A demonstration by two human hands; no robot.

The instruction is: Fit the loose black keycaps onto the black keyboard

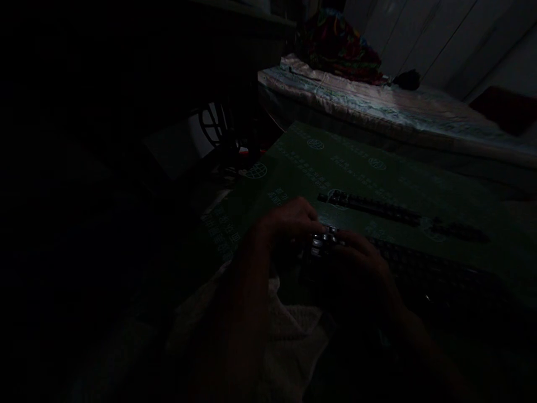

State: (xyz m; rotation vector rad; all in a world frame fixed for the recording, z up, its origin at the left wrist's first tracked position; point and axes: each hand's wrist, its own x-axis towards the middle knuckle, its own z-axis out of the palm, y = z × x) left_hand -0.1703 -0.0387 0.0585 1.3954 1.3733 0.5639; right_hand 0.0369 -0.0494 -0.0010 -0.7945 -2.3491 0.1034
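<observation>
It is very dim in here, and much of the near side is lost in shadow. The person's bare left hand [296,218] comes in with its fingers bent, the tips right at a cluster of small dark keys with silvery glints [323,240]. The bare right hand [364,260] meets it from the other side, fingers curled over the same cluster; whether either hand truly grips or only touches, I cannot tell.

The cluster sits between the two hands, above a flat green board printed with pale lettering and globe marks [289,182]. Just beside the right hand, a long black slab set with rows of keys, like a keyboard [440,268], stretches off to the right; the hand hides where it meets the cluster, if it does. Beyond it, a broken line of small black blocks [373,207] lies across the board, near the hands but apart from them.

A pale, crumpled cloth [293,330] lies below the forearms. Past the board's far left edge stands a black spoked wheel shape [216,131]. Behind is a bed with a pale patterned cover [419,112], bearing a dark red, multicoloured cloth bundle [339,53], a small black lump [406,80] and a dark red piece [503,109], against a grey panelled wall [440,33].
</observation>
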